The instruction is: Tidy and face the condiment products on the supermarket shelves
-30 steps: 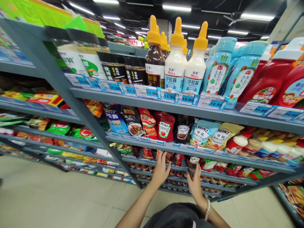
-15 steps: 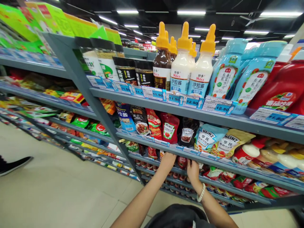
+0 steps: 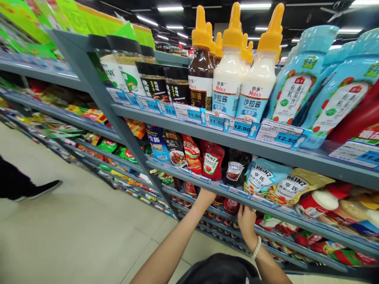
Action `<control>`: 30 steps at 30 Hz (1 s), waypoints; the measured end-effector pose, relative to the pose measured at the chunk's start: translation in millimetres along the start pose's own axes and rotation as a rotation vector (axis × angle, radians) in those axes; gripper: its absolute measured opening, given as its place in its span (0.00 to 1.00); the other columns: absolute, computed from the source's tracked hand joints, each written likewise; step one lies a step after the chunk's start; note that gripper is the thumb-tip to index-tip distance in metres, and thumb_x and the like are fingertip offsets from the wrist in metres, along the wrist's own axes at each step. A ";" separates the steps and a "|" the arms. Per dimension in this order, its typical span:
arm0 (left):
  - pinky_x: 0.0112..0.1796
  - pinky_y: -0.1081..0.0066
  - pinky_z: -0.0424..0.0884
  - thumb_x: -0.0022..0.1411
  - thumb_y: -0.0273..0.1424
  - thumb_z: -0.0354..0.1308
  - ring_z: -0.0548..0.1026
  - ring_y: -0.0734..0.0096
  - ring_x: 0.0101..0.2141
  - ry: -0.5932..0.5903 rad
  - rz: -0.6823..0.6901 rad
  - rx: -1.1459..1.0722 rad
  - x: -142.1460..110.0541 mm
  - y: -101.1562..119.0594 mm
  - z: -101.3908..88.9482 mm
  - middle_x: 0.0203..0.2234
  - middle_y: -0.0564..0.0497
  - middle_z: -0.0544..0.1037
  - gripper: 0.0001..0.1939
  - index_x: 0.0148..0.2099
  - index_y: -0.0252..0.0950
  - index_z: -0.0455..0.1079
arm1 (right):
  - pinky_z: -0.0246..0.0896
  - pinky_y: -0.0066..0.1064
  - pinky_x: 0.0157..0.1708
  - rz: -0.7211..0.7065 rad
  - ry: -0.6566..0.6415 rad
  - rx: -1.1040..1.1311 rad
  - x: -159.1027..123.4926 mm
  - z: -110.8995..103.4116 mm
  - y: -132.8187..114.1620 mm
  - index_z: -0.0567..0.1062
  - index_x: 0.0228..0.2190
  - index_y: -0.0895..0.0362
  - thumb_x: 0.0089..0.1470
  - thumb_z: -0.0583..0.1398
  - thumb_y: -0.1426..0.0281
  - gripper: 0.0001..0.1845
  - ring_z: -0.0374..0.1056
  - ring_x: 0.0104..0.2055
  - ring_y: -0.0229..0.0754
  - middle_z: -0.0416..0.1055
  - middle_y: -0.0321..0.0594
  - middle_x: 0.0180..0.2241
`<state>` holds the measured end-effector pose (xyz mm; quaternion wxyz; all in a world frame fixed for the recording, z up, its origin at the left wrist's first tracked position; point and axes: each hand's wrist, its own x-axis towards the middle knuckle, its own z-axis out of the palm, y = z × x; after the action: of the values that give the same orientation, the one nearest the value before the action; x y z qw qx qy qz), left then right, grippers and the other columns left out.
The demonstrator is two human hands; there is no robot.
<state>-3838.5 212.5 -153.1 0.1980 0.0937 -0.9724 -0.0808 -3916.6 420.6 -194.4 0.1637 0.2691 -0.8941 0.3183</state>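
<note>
My left hand (image 3: 208, 198) reaches into the shelf level under the Heinz pouches. Its fingers go out of sight behind the shelf edge, so what they touch is hidden. My right hand (image 3: 246, 221) is at the same level, a little to the right, with its fingers bent and close together at the goods. Whatever they grip cannot be made out. Between my hands a dark red pouch (image 3: 231, 206) shows in part. Just above stand a red Heinz ketchup pouch (image 3: 212, 161) and a black Heinz pouch (image 3: 236, 167), untouched.
The grey shelf edge (image 3: 219, 189) runs over my hands. Sauce bottles with yellow caps (image 3: 227, 79) and blue bottles (image 3: 296, 79) line the top shelf. A light blue Heinz pouch (image 3: 263, 177) lies to the right. At left, a person's shoe (image 3: 44, 189) is on the tiled floor (image 3: 89, 236).
The view has come closer to the shelf. My right hand has shifted slightly right and down in view, farther from my left. The person's foot at left has come further into view.
</note>
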 end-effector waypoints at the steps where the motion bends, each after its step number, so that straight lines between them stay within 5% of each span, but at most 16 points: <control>1: 0.52 0.47 0.68 0.61 0.19 0.44 0.73 0.52 0.47 -0.005 -0.006 0.013 -0.7 2.4 0.6 0.44 0.40 0.76 0.19 0.50 0.32 0.71 | 0.63 0.42 0.35 -0.013 0.005 -0.012 2.2 0.0 2.3 0.77 0.29 0.62 0.61 0.43 0.62 0.27 0.70 0.29 0.53 0.73 0.56 0.26; 5: 0.55 0.47 0.65 0.61 0.19 0.45 0.69 0.50 0.54 -0.004 -0.019 0.067 -18.7 16.9 -4.0 0.50 0.37 0.72 0.21 0.56 0.31 0.66 | 0.65 0.46 0.41 -0.087 0.031 -0.013 9.7 -4.9 10.6 0.77 0.33 0.64 0.61 0.43 0.58 0.29 0.72 0.36 0.58 0.75 0.60 0.35; 9: 0.59 0.46 0.61 0.64 0.23 0.48 0.57 0.49 0.63 0.200 -0.049 0.123 -60.8 25.4 -11.6 0.60 0.36 0.61 0.29 0.67 0.33 0.51 | 0.66 0.40 0.29 -0.155 0.063 0.056 6.9 -22.6 16.7 0.73 0.25 0.59 0.60 0.48 0.51 0.28 0.71 0.25 0.53 0.74 0.53 0.24; 12: 0.60 0.49 0.61 0.66 0.25 0.47 0.53 0.54 0.64 0.337 -0.211 0.079 -91.8 15.5 -15.7 0.65 0.39 0.54 0.32 0.70 0.37 0.41 | 0.64 0.33 0.24 -0.213 0.095 0.225 -1.0 -38.0 18.8 0.71 0.27 0.58 0.59 0.56 0.53 0.21 0.70 0.22 0.46 0.74 0.47 0.24; 16: 0.61 0.51 0.60 0.69 0.30 0.46 0.55 0.58 0.64 0.426 -0.500 -0.115 -115.4 -17.0 -17.1 0.65 0.41 0.54 0.29 0.69 0.40 0.43 | 0.66 0.30 0.26 -0.178 0.048 0.476 -13.7 -44.5 11.7 0.68 0.37 0.58 0.59 0.60 0.61 0.12 0.71 0.25 0.42 0.74 0.44 0.27; 20: 0.61 0.52 0.59 0.70 0.35 0.45 0.57 0.59 0.63 0.393 -0.568 -0.270 -112.9 -57.0 -11.4 0.63 0.40 0.57 0.27 0.68 0.38 0.46 | 0.71 0.34 0.31 -0.354 -0.033 0.585 -24.4 -33.9 -12.2 0.70 0.44 0.59 0.59 0.58 0.67 0.12 0.73 0.37 0.47 0.74 0.53 0.39; 23: 0.61 0.53 0.60 0.68 0.35 0.49 0.58 0.57 0.62 0.327 -0.549 -0.326 -96.8 -81.7 -1.6 0.62 0.37 0.57 0.31 0.68 0.35 0.42 | 0.72 0.33 0.33 -0.483 -0.290 0.559 -26.1 -20.7 -39.6 0.68 0.53 0.57 0.60 0.57 0.69 0.19 0.73 0.36 0.43 0.68 0.55 0.51; 26: 0.58 0.54 0.64 0.61 0.31 0.58 0.63 0.55 0.60 0.282 -0.549 -0.323 -80.4 -95.1 11.5 0.58 0.36 0.62 0.35 0.65 0.34 0.45 | 0.72 0.31 0.31 -0.373 -0.480 0.584 -21.1 -2.0 -67.5 0.62 0.60 0.56 0.61 0.56 0.65 0.27 0.73 0.31 0.40 0.65 0.56 0.55; 30: 0.47 0.58 0.72 0.51 0.28 0.67 0.71 0.54 0.50 0.225 -0.615 -0.288 -72.5 -98.7 21.3 0.48 0.41 0.68 0.36 0.57 0.34 0.52 | 0.71 0.33 0.27 -0.113 -0.453 0.632 -11.8 30.8 -97.8 0.63 0.59 0.61 0.61 0.55 0.56 0.30 0.73 0.28 0.45 0.75 0.50 0.37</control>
<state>-3766.6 134.9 -218.5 0.2816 0.3614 -0.8495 -0.2618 -3853.6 341.0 -175.7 -0.1115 0.4186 -0.7492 0.5011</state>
